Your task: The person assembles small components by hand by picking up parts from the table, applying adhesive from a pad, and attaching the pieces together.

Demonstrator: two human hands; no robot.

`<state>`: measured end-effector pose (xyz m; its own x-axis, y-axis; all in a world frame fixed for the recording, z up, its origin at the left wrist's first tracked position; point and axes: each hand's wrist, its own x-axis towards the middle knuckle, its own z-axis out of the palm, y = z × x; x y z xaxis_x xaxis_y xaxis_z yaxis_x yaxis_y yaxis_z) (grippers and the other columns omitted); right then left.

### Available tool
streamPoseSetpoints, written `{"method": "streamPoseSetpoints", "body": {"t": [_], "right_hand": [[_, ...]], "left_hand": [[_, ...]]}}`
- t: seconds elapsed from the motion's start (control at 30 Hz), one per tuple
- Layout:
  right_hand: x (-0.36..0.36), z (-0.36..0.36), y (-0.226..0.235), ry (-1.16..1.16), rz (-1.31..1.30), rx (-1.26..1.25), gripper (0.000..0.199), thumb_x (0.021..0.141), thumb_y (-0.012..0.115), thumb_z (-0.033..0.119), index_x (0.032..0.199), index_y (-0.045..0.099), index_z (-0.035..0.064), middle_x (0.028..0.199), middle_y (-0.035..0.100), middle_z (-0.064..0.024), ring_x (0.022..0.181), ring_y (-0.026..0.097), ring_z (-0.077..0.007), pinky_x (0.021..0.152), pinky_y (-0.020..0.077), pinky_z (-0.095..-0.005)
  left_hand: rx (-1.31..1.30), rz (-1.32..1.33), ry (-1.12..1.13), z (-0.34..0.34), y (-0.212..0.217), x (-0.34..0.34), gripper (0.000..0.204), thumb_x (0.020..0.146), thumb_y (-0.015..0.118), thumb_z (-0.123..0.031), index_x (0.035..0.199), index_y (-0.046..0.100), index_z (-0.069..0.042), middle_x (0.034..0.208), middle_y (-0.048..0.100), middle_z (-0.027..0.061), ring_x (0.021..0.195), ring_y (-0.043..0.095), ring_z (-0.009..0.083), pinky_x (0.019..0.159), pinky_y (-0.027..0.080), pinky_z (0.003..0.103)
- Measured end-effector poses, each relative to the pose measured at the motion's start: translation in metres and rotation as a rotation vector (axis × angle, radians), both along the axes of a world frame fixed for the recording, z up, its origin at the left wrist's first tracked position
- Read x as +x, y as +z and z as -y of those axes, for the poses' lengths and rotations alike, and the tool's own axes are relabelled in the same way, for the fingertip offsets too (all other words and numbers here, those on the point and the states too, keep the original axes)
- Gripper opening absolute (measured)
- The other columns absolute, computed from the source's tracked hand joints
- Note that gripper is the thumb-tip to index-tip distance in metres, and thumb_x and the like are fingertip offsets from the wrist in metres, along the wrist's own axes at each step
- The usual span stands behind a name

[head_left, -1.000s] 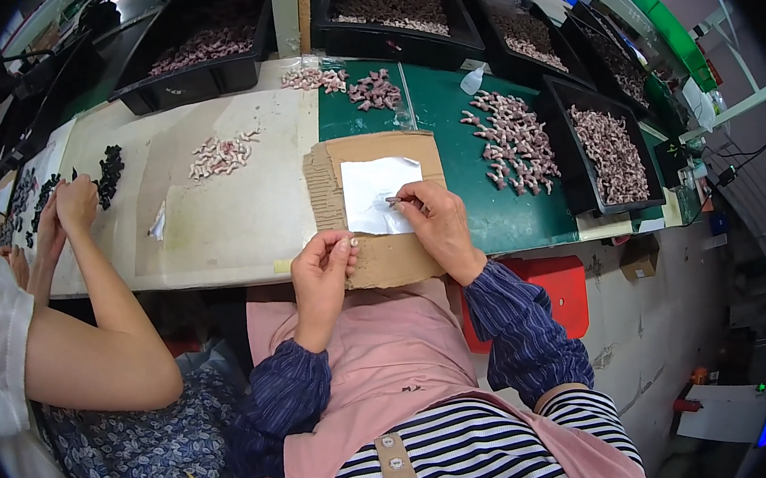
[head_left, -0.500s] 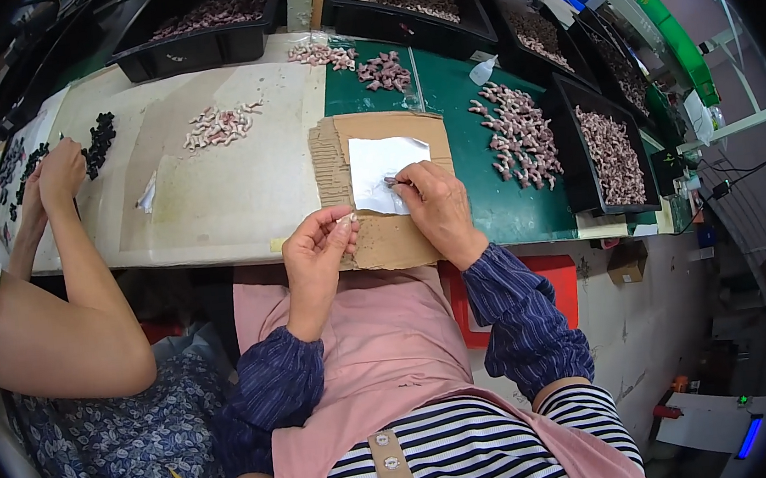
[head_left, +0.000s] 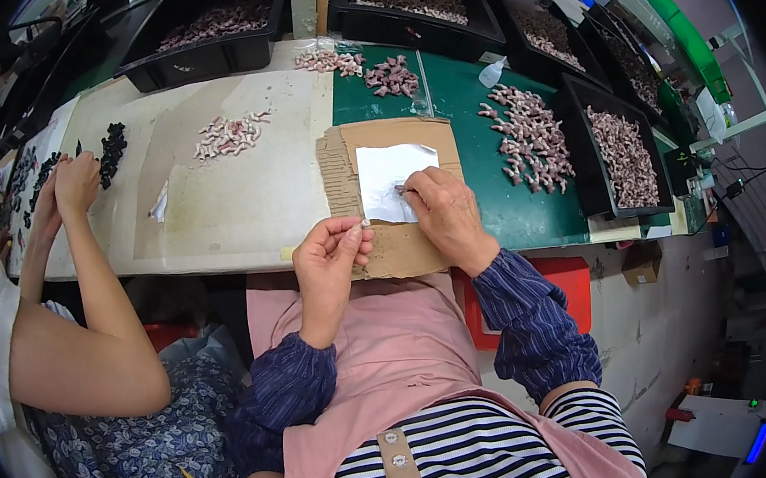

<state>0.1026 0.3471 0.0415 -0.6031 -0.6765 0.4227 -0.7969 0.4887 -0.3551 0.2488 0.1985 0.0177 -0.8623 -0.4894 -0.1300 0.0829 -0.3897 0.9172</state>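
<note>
My left hand (head_left: 327, 255) is closed in a pinch beside the near left corner of a white sheet. Between its thumb and forefinger shows a small whitish figure piece (head_left: 365, 224). Over the sheet (head_left: 381, 170), my right hand (head_left: 448, 217) has its fingertips pressed together and pointing down. A small greyish tip pokes out at those fingers, too little of it to name. The sheet lies on a piece of brown cardboard (head_left: 402, 248) with a torn, corrugated left side. Faint dark smudges mark the sheet near my right fingertips.
Pinkish-brown pieces (head_left: 529, 142) lie right of the cardboard on a green mat; paler pieces (head_left: 230, 136) lie left. Black trays of pieces (head_left: 620, 161) line the right and back. A small clear bottle (head_left: 491, 73) stands behind. At left, a co-worker's hands (head_left: 73, 184) are near black pieces.
The whole view has shifted slightly, so everything sits a little lower and further right. Both hands keep nearly the same place over the cardboard; the left-hand piece appears slightly turned.
</note>
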Motion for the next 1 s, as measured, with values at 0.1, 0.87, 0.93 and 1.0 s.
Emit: {"method": "streamPoseSetpoints", "body": {"t": [0.1, 0.87, 0.93, 1.0], "right_hand": [[0.002, 0.002, 0.006, -0.001, 0.01, 0.0, 0.008, 0.084, 0.07, 0.004, 0.091, 0.065, 0.0039, 0.084, 0.064, -0.0137, 0.076, 0.064, -0.0334, 0.067, 0.0503, -0.0429], [0.062, 0.005, 0.017, 0.051, 0.596, -0.423, 0.011, 0.088, 0.071, -0.004, 0.099, 0.068, -0.0036, 0.093, 0.071, -0.0097, 0.083, 0.069, -0.0146, 0.073, 0.0567, -0.0268], [0.069, 0.006, 0.012, 0.062, 0.667, -0.487, 0.011, 0.089, 0.071, -0.003, 0.099, 0.067, -0.0039, 0.094, 0.071, -0.0084, 0.084, 0.068, -0.0127, 0.073, 0.0563, -0.0257], [0.074, 0.008, 0.007, 0.044, 0.882, -0.606, 0.011, 0.091, 0.071, -0.003, 0.101, 0.066, -0.0042, 0.098, 0.069, -0.0057, 0.087, 0.066, -0.0093, 0.075, 0.0553, -0.0233]], "left_hand": [[-0.015, -0.009, -0.01, 0.001, 0.001, -0.001, 0.017, 0.1, 0.063, -0.007, 0.114, 0.064, 0.004, 0.095, 0.073, 0.0096, 0.078, 0.066, 0.009, 0.069, 0.054, 0.021], [-0.607, -0.036, 0.101, -0.012, 0.005, 0.004, 0.009, 0.094, 0.069, -0.002, 0.103, 0.068, 0.002, 0.089, 0.073, 0.0101, 0.075, 0.069, 0.0151, 0.066, 0.055, 0.027], [-0.707, -0.068, 0.134, -0.012, 0.007, 0.004, 0.009, 0.093, 0.069, -0.001, 0.101, 0.068, 0.002, 0.088, 0.072, 0.0119, 0.074, 0.07, 0.0187, 0.066, 0.055, 0.029], [-0.811, -0.097, 0.172, -0.011, 0.009, 0.005, 0.009, 0.092, 0.069, 0.0, 0.1, 0.067, 0.002, 0.087, 0.071, 0.0137, 0.073, 0.07, 0.0223, 0.067, 0.056, 0.031]]}}
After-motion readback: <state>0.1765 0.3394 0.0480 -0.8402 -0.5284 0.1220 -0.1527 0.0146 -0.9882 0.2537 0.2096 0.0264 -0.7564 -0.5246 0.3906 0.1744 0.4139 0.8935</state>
